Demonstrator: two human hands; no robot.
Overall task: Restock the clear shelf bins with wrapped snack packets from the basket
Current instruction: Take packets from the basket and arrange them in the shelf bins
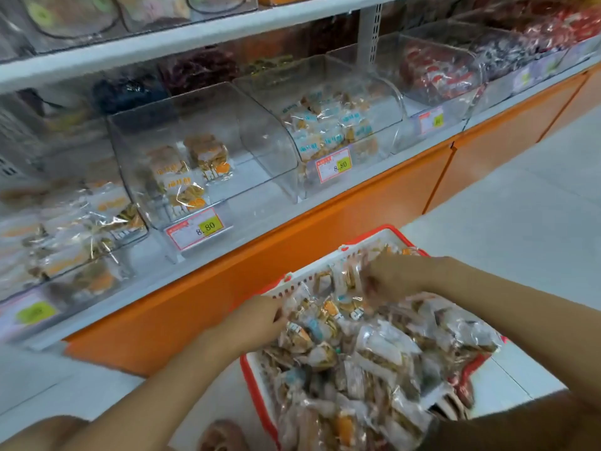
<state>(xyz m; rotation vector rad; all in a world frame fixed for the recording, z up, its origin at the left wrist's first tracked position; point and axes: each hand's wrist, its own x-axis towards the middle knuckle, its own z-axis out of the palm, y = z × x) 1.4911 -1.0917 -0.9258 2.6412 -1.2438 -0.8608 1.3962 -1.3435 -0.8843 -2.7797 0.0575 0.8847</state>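
the shelf (325,203) runs across the top of the view, a pale grey ledge on a glossy orange base, carrying a row of clear bins with hard, curved plastic walls. the bin with the 8.80 tag (201,151) holds only a few packets lying on its floor at the left, so most of its space is bare; it looks the neediest. the next bin to the right (328,125) is about half full of blue-labelled packets, and the bin at the far left (65,222) is piled higher. judged from this, the restocking is early or midway: much stock waits below.

the basket (257,385), red-rimmed with a white slatted wall, sits on the pale tiled floor in front of the shelf, heaped above its rim with wrapped snack packets (357,353). these are small, pillow-shaped, in crinkly clear film that catches glare, with tan contents and orange or blue labels.

the left hand (260,317) rests at the basket's far-left edge, its grip curled against the packets there; whether it pinches one i cannot tell. the right hand (390,278) is blurred over the far side of the heap, fingers bent down among wrappers, seemingly gathering, but its hold is not clear either.
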